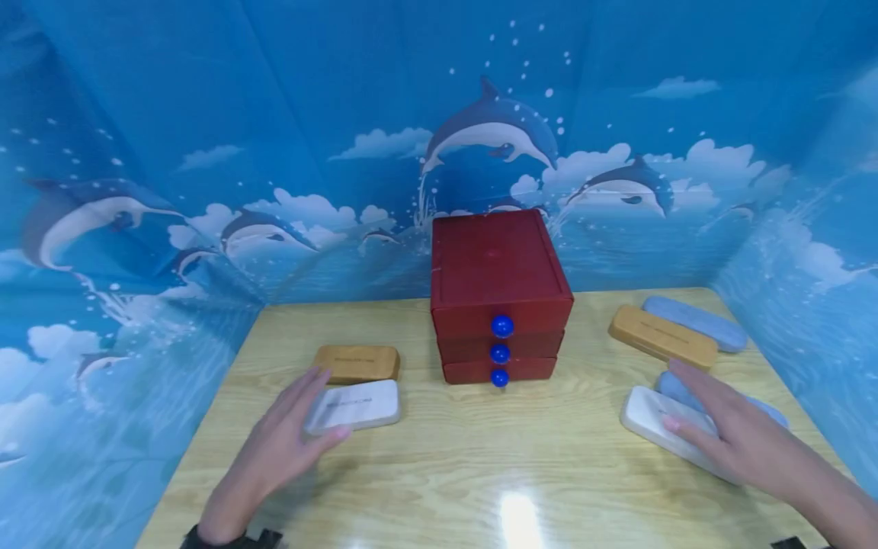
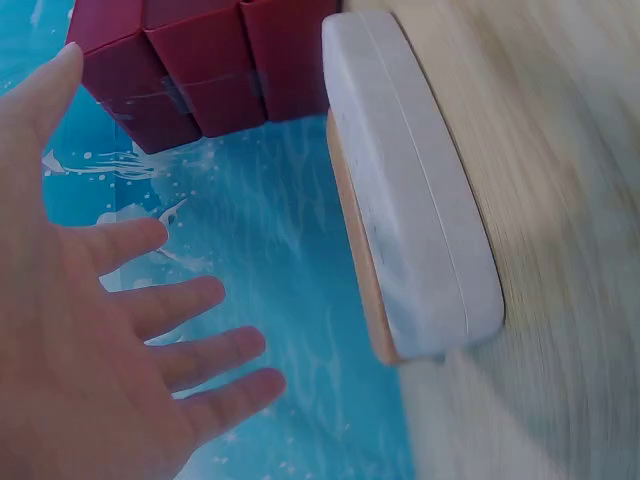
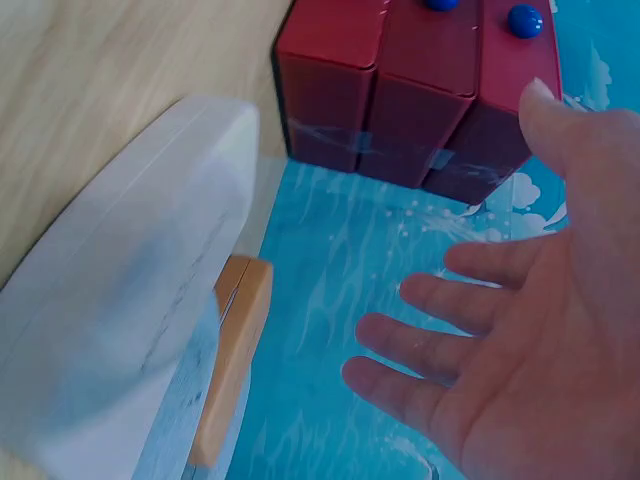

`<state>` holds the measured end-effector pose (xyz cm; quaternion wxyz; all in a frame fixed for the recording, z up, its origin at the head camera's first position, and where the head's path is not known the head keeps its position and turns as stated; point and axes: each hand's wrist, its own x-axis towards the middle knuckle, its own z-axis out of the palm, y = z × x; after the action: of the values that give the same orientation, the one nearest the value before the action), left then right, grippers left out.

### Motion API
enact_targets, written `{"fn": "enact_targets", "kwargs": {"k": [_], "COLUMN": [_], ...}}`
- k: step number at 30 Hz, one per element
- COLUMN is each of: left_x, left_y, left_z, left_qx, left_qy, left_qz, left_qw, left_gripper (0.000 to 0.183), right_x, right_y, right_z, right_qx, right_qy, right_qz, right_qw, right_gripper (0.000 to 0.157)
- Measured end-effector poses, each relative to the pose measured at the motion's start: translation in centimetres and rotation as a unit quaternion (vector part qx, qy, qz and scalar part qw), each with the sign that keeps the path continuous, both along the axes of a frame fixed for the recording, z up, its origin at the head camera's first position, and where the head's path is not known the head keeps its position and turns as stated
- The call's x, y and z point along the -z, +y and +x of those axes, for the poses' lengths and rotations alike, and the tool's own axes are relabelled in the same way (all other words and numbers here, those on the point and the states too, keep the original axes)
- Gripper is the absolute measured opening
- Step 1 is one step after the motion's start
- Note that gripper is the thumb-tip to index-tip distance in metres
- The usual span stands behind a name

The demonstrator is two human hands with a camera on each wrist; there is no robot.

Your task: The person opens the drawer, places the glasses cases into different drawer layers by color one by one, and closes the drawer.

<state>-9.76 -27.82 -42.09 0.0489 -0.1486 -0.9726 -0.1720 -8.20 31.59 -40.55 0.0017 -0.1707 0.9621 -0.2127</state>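
Observation:
In the head view my left hand (image 1: 284, 438) hovers over the near left end of a white glasses case (image 1: 363, 404), fingers spread and holding nothing. Just behind that case lies a tan glasses case (image 1: 360, 362). My right hand (image 1: 730, 427) is held over another white glasses case (image 1: 658, 423), its fingers extended and apart. A blue glasses case (image 1: 761, 408) lies beside it, partly hidden by the hand. Both wrist views show the palms bare, with the white case (image 2: 410, 190) near the left hand and the white case (image 3: 150, 260) near the right.
A red three-drawer box (image 1: 504, 297) with blue knobs stands at the table's back middle. At the back right lie a tan case (image 1: 658, 335) and a blue case (image 1: 700, 320) side by side. Dolphin-printed sheeting (image 1: 370, 76) borders the wooden table (image 1: 473, 457) at back and sides.

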Motion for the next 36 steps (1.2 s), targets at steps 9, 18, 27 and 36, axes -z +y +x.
{"fn": "enact_targets", "kwargs": {"k": [9, 18, 27, 36], "left_x": [-0.6, -1.5, -2.5, -3.9], "left_y": [1.4, 3.4, 5.3, 6.7], "left_z": [-1.9, -3.6, -4.8, -5.9], "left_qx": [0.016, 0.068, 0.051, 0.052], "left_qy": [-0.097, -0.182, -0.228, -0.269], "left_qz": [0.18, 0.33, 0.411, 0.42], "left_qw": [0.9788, 0.9237, 0.8811, 0.8652], "left_gripper": [0.07, 0.057, 0.055, 0.055], "right_x": [-1.6, -2.3, -2.9, -4.2], "right_y": [-1.1, -2.8, -4.6, -6.7], "right_z": [-2.0, -3.9, -5.1, -6.4], "right_qx": [0.013, 0.005, -0.003, 0.008], "right_qy": [-0.06, -0.102, -0.085, -0.118], "right_qz": [-0.07, -0.149, -0.198, -0.263], "right_qw": [0.996, 0.984, 0.977, 0.957], "right_gripper": [0.063, 0.058, 0.053, 0.053]}}
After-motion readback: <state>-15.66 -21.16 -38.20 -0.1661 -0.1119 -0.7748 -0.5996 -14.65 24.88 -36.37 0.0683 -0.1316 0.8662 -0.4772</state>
